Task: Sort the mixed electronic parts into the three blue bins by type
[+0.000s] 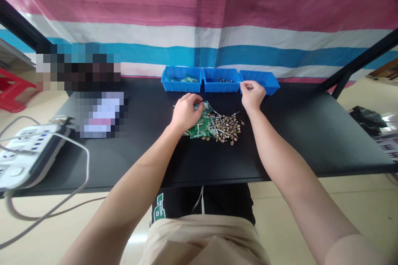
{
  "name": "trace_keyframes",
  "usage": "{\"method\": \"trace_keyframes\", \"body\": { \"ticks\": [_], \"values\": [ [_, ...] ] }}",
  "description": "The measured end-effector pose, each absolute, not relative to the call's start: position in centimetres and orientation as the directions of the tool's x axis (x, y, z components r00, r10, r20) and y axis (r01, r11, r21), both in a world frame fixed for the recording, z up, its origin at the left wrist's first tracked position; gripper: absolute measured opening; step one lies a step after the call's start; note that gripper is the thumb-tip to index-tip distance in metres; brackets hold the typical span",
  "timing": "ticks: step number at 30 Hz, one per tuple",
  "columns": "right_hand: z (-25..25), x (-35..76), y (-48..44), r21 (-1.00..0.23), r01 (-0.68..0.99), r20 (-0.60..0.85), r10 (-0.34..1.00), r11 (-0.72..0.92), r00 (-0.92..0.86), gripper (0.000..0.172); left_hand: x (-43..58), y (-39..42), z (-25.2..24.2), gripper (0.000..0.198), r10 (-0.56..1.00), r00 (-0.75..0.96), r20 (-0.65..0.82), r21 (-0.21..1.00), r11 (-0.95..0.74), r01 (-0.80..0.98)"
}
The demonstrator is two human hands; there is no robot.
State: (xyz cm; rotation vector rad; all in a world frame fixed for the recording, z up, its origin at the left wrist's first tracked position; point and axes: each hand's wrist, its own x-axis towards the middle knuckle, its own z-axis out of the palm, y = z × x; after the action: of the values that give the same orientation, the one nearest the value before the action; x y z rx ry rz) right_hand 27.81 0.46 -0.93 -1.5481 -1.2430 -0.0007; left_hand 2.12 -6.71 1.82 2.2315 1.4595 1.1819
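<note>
A mixed pile lies on the black table below my hands. It holds small green plastic packets [196,129], thin silver pins [213,122] and brass-coloured round-headed pieces [229,126]. My left hand [187,112] is over the pile's left side with its fingers curled in; what they hold, if anything, is hidden. My right hand [253,93] pinches a thin silver pin [239,83] at the front edge of the right blue bin [271,84]. The middle blue bin [221,87] contains a few brass-coloured pieces. Green and pale pieces lie in the left blue bin [182,86].
A white power strip [23,153] with cables occupies the table's left end, near a blurred-out pale object [104,109]. Striped sheeting [264,12] hangs behind the bins. Black frame posts [357,66] rise on both sides. A red stool [14,91] stands at far left.
</note>
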Motion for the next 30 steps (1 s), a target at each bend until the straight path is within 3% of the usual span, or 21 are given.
{"method": "trace_keyframes", "body": {
  "ticks": [17, 20, 24, 27, 30],
  "values": [
    [0.2, 26.2, -1.2, -0.722, 0.657, 0.559, 0.742, 0.216, 0.37, 0.011, 1.9, -6.6, 1.8, 0.012, 0.866, 0.191, 0.462, 0.557, -0.452, 0.697],
    [0.6, 25.7, -1.9, -0.724, 0.618, 0.534, 0.816, 0.307, 0.22, 0.013, 1.9, -6.5, 1.8, 0.013, 0.866, 0.197, 0.46, 0.548, -0.451, 0.704],
    [1.4, 25.0, -3.3, -0.696, 0.606, 0.393, 0.911, 0.385, -0.126, 0.018, 1.9, -6.6, 1.9, 0.014, 0.875, 0.197, 0.442, 0.537, -0.434, 0.723],
    [1.9, 24.4, -4.3, -0.62, 0.642, 0.279, 0.892, 0.45, -0.356, 0.024, 1.9, -6.6, 2.0, 0.015, 0.88, 0.197, 0.432, 0.537, -0.426, 0.728],
    [2.3, 24.0, -5.0, -0.544, 0.68, 0.205, 0.863, 0.493, -0.462, 0.032, 1.8, -6.6, 2.0, 0.015, 0.882, 0.198, 0.428, 0.537, -0.424, 0.729]
  ]
}}
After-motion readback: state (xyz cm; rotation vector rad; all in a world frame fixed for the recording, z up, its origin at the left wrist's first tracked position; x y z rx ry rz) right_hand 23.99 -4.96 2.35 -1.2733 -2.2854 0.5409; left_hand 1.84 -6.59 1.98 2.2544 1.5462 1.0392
